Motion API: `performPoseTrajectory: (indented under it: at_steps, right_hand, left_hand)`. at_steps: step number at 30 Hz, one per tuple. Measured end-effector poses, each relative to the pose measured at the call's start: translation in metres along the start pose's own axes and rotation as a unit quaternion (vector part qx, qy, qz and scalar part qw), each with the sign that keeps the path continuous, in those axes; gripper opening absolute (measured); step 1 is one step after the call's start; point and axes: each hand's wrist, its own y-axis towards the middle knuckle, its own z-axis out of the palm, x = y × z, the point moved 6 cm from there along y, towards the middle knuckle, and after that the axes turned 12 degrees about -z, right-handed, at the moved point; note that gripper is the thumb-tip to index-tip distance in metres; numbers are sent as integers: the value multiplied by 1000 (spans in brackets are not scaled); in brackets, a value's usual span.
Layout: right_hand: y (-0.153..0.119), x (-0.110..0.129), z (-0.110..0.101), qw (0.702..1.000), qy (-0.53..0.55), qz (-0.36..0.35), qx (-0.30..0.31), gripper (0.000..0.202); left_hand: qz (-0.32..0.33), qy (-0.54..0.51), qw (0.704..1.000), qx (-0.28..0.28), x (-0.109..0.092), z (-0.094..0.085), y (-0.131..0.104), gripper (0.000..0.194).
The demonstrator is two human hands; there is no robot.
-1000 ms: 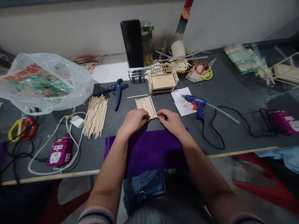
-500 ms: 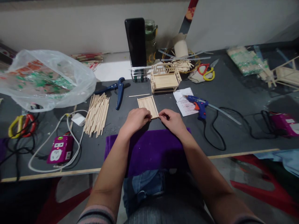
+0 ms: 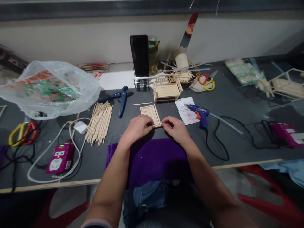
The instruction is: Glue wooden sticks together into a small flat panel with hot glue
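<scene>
A small panel of pale wooden sticks [image 3: 151, 113] lies on the dark table in front of me. My left hand [image 3: 140, 126] is closed at its near left corner, fingertips pinching the edge stick. At the near right corner, my right hand [image 3: 175, 127] pinches the end of that same near edge. Beyond the panel is a single loose stick [image 3: 142, 104], and behind it stands a small wooden model bench [image 3: 168, 90]. A blue glue gun [image 3: 200, 114] rests on a white paper [image 3: 187, 110] to the right.
Left of the panel are a pile of sticks [image 3: 99, 123], a blue cutter [image 3: 123, 102] and a plastic bag [image 3: 52, 88]. A phone [image 3: 139, 55] stands at the back. Purple power strips [image 3: 60, 158] and cables lie at both sides; a purple cloth [image 3: 159, 158] covers the front edge.
The camera view has tilted up, so everything sits lower in the picture. Both hands remain at the near edge of the panel, with their grip little changed.
</scene>
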Motion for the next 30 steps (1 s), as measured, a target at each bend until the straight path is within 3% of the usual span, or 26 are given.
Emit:
performPoseTrajectory:
  at_steps: [5,14,30]
  right_hand:
    - [2,18,-4,998,-27,-42,-27,9]
    - [0,36,-7,994,-37,-72,-79,10]
    - [1,42,-11,984,-62,-143,-91,12]
  left_hand:
    - [0,-40,999,-20,-13,-3,-9,14]
    - [35,-105,985,-132,-28,-6,-14,14]
    - [78,-196,967,-143,-25,-8,-9,11]
